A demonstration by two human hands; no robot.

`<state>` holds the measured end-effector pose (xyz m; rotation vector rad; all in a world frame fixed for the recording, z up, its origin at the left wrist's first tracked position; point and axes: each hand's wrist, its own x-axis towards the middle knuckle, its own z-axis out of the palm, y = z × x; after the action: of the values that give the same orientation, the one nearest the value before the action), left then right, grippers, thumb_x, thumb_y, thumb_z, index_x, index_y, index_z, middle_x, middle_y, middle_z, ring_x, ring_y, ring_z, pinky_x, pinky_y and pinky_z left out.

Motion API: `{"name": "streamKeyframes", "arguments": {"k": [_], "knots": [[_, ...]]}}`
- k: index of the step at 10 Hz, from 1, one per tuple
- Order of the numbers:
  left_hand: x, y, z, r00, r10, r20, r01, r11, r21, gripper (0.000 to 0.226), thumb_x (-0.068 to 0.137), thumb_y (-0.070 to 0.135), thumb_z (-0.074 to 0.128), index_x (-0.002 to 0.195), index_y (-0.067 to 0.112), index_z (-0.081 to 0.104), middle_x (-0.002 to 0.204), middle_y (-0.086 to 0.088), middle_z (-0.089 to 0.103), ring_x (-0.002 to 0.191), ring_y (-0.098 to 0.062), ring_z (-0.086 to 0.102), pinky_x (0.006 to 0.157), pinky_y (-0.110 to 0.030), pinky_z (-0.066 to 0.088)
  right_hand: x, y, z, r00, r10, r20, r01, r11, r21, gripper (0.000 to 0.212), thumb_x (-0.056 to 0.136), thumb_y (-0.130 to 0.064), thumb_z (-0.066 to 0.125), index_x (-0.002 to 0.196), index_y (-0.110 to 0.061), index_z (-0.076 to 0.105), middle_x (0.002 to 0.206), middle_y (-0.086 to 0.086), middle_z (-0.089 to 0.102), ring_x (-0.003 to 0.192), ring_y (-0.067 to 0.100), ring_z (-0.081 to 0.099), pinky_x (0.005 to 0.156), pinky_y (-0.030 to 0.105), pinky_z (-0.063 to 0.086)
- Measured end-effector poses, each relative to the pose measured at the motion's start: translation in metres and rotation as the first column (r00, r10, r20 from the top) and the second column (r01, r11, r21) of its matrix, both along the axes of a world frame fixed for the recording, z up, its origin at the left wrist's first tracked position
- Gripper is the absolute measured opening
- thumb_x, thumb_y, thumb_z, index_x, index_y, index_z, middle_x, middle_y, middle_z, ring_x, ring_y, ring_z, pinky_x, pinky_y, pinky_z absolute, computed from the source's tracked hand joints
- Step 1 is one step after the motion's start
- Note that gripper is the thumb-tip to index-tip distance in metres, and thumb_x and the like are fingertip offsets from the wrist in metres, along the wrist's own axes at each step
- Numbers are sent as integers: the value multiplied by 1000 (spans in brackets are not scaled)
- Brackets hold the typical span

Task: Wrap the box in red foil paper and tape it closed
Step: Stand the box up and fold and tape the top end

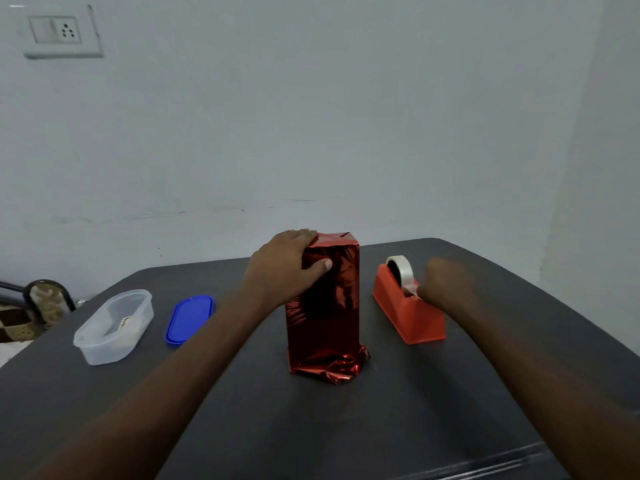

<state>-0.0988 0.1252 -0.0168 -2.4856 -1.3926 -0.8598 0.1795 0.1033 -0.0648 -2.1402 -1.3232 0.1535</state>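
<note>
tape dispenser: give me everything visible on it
The tape dispenser is an orange-red, plastic-looking wedge body, standing upright on the dark table, to the right of the foil-wrapped box and apart from it. A roll of whitish tape sits in its raised far end, partly sunk into the body. The right hand, motion-blurred, is at the tape's free end near the cutter; whether the fingers pinch it cannot be told.

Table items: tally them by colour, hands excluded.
Red: 2, the foil-wrapped box and the tape dispenser
Blue: 1, the lid
Clear: 1, the plastic container
Total: 4
</note>
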Motion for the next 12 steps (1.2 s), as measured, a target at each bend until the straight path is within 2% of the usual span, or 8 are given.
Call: {"name": "streamKeyframes", "arguments": {"k": [1,3,4,5,7,8,10,12], "knots": [[1,-1,1,1000,2,-12,-2,1000,-8,68,92,59,50,150,25,39,153,5,43,141,-15,36,108,-37,37,8,-2,1,991,-18,-131,9,997,-72,25,86,-11,64,70,-12,44,84,11,61,85,34,67,64,37,54],[3,-2,1,1000,8,-4,-8,1000,-8,67,93,58,51,150,26,39,153,6,42,142,-14,35,108,-38,37,22,2,7,854,-9,-520,-75,987,-141,9,89,2,63,97,4,58,89,20,58,73,33,64,73,50,62],[2,-1,1,1000,13,-2,-13,1000,-1,67,93,59,50,150,26,39,153,7,42,141,-14,35,108,-37,37,17,-1,10,774,-1,-633,-50,997,-64,20,90,1,57,108,9,56,106,24,54,80,40,61,60,55,60],[1,1,1,1000,16,5,-16,1000,-1,66,92,59,51,149,26,40,151,7,44,139,-14,38,106,-37,38,11,-4,8,720,56,-692,9,996,89,11,84,-1,55,92,6,60,90,20,53,69,35,58,55,61,58],[3,1,0,1000,21,7,-20,1000,-5,66,92,58,52,148,25,42,150,6,46,138,-15,41,105,-38,40,10,-21,-34,630,37,-775,224,948,227,17,82,-11,61,82,6,65,81,16,65,65,34,71,70,50,62],[3,1,2,1000,21,5,-21,1000,0,65,93,58,51,148,24,42,149,5,47,136,-16,42,103,-38,41,9,-26,-60,636,11,-771,268,935,234,20,83,-14,65,71,1,68,71,11,71,67,32,74,80,51,59],[3,0,2,1000,22,-9,-23,1000,-5,65,93,58,51,148,24,42,150,4,46,137,-17,42,104,-39,40,2,-31,-79,659,-10,-752,344,893,290,24,93,-15,65,69,-10,66,76,13,69,62,21,59,59,34,48],[5,0,2,1000,28,-10,-28,1000,-11,65,93,58,51,148,24,42,150,4,47,137,-17,42,103,-39,41,-10,-30,-93,439,106,-892,377,880,290,18,94,-15,67,78,-7,66,77,11,66,61,16,56,58,29,48]]}}
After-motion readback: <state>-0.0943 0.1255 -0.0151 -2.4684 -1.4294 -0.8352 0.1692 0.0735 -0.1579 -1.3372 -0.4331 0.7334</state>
